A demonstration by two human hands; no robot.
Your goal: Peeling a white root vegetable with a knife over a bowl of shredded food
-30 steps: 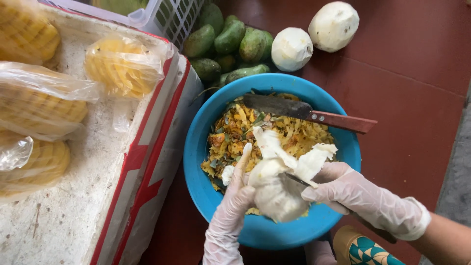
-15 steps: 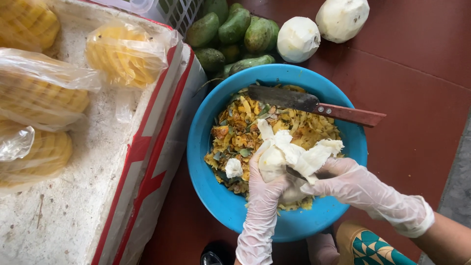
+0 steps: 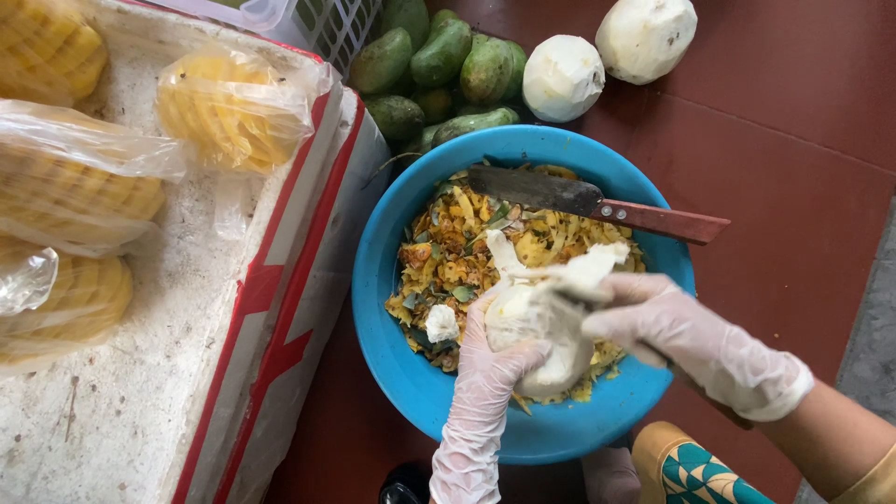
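Left hand (image 3: 485, 373), clear glove, comes up from the near edge, fingers wrapped round the near side of the white peeled fruit (image 3: 537, 322), gripping it from below. Right hand (image 3: 667, 327), also gloved, comes in from the right, fingers curled onto the fruit's top right, pinching a loose strip of white peel there. Whether it holds a blade underneath, cannot tell. Fruit sits over the near-right part of the blue basin (image 3: 411, 383), just above the scrap pile (image 3: 457, 252) of yellow and green peelings that fills the basin. Small white chunk (image 3: 441, 322) lies on the scraps just left of the left hand. Knife (image 3: 588, 201) with dark blade and reddish wooden handle rests across the far side of the basin, handle sticking out past the right rim. Basin stands on red tiled floor (image 3: 793, 187). Left of the basin, touching it, a white foam box (image 3: 140, 373) with red stripes; bagged peeled pineapples (image 3: 233, 107) lie on its lid. Beyond the basin's far rim, a heap of green mangoes (image 3: 443, 61), then two white peeled round fruits (image 3: 562, 77), the farther at the top right.
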